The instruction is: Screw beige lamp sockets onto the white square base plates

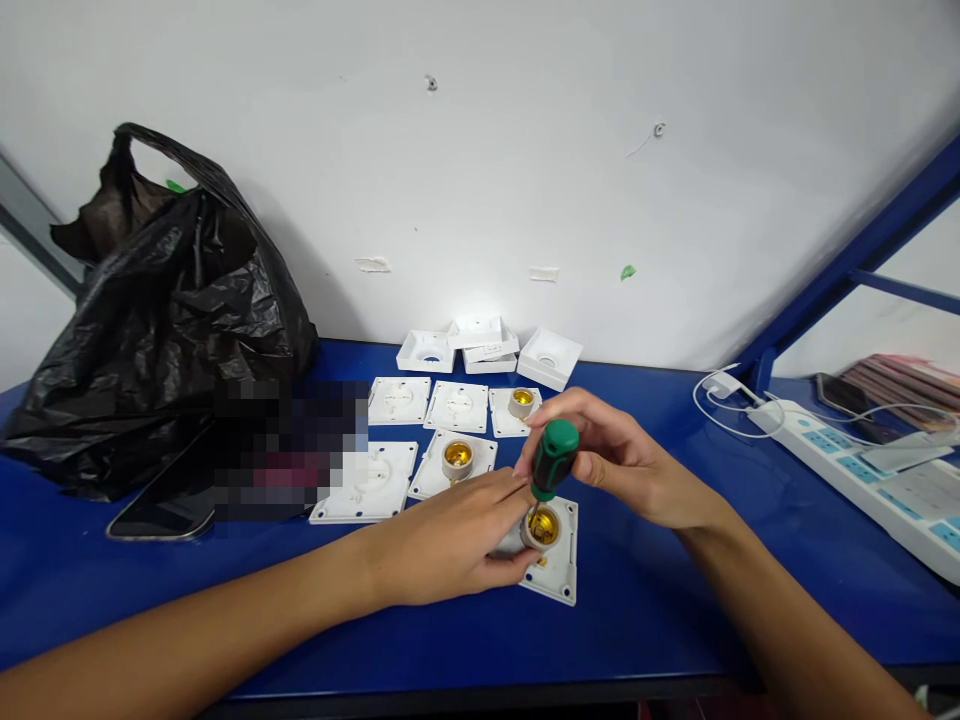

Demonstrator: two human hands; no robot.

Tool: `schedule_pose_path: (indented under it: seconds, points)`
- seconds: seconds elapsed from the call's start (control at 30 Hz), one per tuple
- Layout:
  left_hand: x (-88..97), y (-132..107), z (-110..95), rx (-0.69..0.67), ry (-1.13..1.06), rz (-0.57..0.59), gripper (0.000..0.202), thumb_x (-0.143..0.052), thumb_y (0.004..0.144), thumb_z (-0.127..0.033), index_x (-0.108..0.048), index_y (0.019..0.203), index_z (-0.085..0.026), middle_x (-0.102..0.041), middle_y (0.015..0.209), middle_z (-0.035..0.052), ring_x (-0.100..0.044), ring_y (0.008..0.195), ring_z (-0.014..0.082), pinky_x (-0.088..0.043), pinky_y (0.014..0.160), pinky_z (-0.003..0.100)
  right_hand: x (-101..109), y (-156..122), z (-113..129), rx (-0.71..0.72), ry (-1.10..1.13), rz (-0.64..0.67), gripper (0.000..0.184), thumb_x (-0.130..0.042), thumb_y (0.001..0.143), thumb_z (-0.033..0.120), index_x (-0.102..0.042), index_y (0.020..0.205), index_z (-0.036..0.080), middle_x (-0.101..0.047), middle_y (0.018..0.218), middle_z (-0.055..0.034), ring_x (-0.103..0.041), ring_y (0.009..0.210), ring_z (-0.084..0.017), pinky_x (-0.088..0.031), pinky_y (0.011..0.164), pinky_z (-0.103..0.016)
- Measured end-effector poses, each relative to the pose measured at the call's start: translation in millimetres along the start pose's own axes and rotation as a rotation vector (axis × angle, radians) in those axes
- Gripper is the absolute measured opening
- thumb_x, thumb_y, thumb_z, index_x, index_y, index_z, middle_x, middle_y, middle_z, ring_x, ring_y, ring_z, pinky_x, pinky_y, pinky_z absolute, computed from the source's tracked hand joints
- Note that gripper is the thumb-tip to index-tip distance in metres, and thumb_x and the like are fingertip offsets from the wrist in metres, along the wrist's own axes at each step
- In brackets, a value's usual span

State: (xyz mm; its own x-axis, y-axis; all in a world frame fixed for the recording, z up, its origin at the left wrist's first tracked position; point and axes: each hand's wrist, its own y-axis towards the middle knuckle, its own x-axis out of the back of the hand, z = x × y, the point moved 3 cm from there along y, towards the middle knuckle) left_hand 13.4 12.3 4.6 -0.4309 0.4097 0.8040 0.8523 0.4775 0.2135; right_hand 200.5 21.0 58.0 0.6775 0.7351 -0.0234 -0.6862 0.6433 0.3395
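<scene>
My right hand (619,455) grips a screwdriver (556,455) with a green and black handle, held nearly upright. Its shaft points down into a brass-lined lamp socket (541,527) mounted on a square white plate (559,580). Whether the tip sits on a screw is too small to tell. My left hand (472,530) is closed around the side of that socket, its thumb at the near rim and the fingers behind. Just beyond lies another white plate (427,482) bearing a brass-lined socket (457,458).
More white plates (399,400) lie behind, one with a socket (521,402). White square covers (551,357) are piled by the wall. A black plastic bag (187,300) and a phone (169,500) are at left. On the right is a power strip (862,475) with white cables.
</scene>
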Motion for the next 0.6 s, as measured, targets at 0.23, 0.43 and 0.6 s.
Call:
schedule_pose_path:
  seconds: [0.23,0.43,0.6]
  points:
    - [0.0,1.4,-1.6,0.006,-0.028,0.021,0.026,-0.068,0.101,-0.025,-0.058,0.125,-0.021,-0.066,0.118,0.0091,-0.068,0.107,0.0279,-0.056,0.095,0.039,0.9,-0.7,-5.0,0.109,-0.058,-0.088,0.041,-0.090,0.087,0.021,-0.068,0.120,0.029,-0.067,0.105,0.0015,-0.067,0.095,-0.013,-0.056,0.083,-0.026]
    - [1.7,1.2,-2.7,0.011,-0.034,0.012,0.024,-0.068,0.101,-0.025,-0.060,0.124,-0.022,-0.067,0.120,0.0087,-0.069,0.108,0.0279,-0.056,0.098,0.040,4.9,-1.8,-0.5,0.042,-0.038,-0.043,0.033,-0.077,0.100,0.024,-0.065,0.130,0.029,-0.069,0.114,-0.0016,-0.070,0.106,-0.015,-0.057,0.095,-0.031]
    - [-0.1,0.0,-0.2,0.010,-0.016,0.024,0.021,-0.068,0.103,-0.029,-0.061,0.121,-0.021,-0.067,0.120,0.0101,-0.069,0.108,0.0289,-0.056,0.099,0.040,7.3,-3.3,1.9,0.032,0.058,0.086,0.030,-0.070,0.105,0.023,-0.064,0.134,0.025,-0.073,0.117,-0.0054,-0.074,0.112,-0.017,-0.060,0.098,-0.034]
